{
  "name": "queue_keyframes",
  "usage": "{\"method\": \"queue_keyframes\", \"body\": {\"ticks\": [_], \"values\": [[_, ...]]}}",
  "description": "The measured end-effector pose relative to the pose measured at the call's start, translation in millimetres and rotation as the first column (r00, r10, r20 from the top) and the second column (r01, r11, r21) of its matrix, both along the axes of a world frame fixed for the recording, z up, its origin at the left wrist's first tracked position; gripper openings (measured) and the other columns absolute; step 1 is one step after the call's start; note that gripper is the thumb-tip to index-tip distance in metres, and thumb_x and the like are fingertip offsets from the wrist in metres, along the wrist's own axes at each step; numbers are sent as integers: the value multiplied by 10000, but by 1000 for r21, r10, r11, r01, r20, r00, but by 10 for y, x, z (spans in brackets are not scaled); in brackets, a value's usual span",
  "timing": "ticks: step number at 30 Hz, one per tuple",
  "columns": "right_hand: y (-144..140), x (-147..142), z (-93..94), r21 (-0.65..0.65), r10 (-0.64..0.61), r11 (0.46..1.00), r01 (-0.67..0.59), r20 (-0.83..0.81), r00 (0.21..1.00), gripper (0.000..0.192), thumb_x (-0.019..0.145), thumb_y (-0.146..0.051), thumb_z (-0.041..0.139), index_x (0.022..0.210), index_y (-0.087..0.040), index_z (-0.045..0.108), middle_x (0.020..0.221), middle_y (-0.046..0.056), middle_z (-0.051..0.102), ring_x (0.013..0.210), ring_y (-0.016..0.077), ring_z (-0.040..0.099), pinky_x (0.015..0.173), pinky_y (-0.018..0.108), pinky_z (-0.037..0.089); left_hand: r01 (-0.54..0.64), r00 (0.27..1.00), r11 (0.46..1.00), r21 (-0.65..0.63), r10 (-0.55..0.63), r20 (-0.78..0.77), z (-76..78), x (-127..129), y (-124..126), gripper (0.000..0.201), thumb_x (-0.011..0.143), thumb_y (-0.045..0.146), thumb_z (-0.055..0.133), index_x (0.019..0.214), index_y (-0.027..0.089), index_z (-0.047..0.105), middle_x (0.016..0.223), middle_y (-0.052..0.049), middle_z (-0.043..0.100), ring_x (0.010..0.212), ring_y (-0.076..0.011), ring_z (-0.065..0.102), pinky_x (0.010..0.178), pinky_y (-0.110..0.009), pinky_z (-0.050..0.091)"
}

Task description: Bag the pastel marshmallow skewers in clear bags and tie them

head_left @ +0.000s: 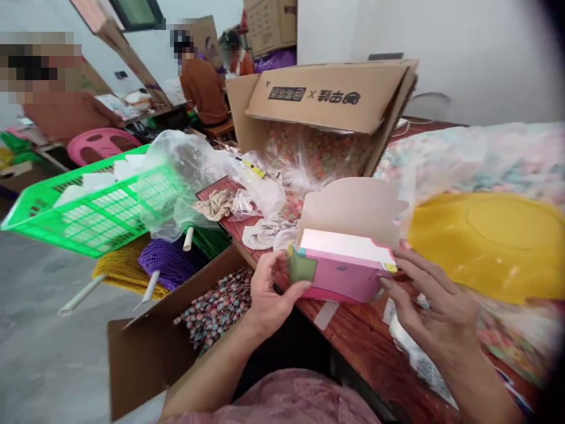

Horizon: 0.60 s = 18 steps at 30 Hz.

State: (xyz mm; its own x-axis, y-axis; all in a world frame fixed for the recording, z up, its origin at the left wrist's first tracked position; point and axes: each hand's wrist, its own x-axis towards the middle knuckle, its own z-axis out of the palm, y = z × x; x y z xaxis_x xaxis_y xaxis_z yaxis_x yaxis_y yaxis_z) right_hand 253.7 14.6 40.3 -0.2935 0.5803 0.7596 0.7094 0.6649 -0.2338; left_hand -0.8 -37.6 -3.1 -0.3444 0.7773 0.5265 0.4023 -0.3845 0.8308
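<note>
Between my hands, just above the wooden table point(353, 335), is a small pink and green paperboard box point(342, 274) with a white inner panel and a tall plain back flap standing up. My left hand point(273, 288) grips its left end, thumb on the front face and fingers behind. At the right end, my right hand point(435, 300) pinches the corner between thumb and fingers. A yellow plastic basin point(489, 241), upside down or tilted, lies beyond my right hand. White crumpled cloths point(269, 234) lie behind the box on the left.
A large open carton point(318, 97) with bagged colourful pieces stands at the back. On the left are a green basket point(92, 209), rolls of purple mesh point(170, 262) and a floor carton point(150, 353) holding many small beaded sticks. Several people sit at tables behind.
</note>
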Motion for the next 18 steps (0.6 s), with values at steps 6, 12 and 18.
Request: {"method": "queue_keyframes", "body": {"ticks": [6, 12, 18], "values": [[-47, 24, -101, 20, -19, 1000, 19, -30, 999, 449, 798, -209, 722, 1236, -199, 621, 1173, 102, 689, 1007, 263, 680, 931, 445, 537, -7, 992, 999, 43, 12, -126, 45, 47, -65, 652, 776, 348, 752, 1341, 203, 461, 1257, -135, 524, 1168, -246, 547, 968, -406, 499], [-87, 56, -109, 5, -76, 997, 76, -51, 996, 457, 798, -191, 720, 1245, -170, 626, 1157, 129, 691, 986, 274, 689, 908, 447, 551, 48, 852, 947, 318, 127, -508, 118, 32, -115, 599, 815, 204, 678, 1366, 136, 451, 1267, -217, 582, 1196, -296, 559, 941, -478, 511], [-126, 29, -99, -5, -118, 993, 118, -11, 993, 428, 825, -211, 690, 1246, -175, 620, 1194, 148, 679, 1017, 308, 685, 844, 451, 562, 144, 823, 928, 344, 81, -563, 91, 41, -45, 596, 858, 204, 604, 1403, 72, 403, 1250, -233, 629, 1231, -285, 562, 961, -483, 507]]}}
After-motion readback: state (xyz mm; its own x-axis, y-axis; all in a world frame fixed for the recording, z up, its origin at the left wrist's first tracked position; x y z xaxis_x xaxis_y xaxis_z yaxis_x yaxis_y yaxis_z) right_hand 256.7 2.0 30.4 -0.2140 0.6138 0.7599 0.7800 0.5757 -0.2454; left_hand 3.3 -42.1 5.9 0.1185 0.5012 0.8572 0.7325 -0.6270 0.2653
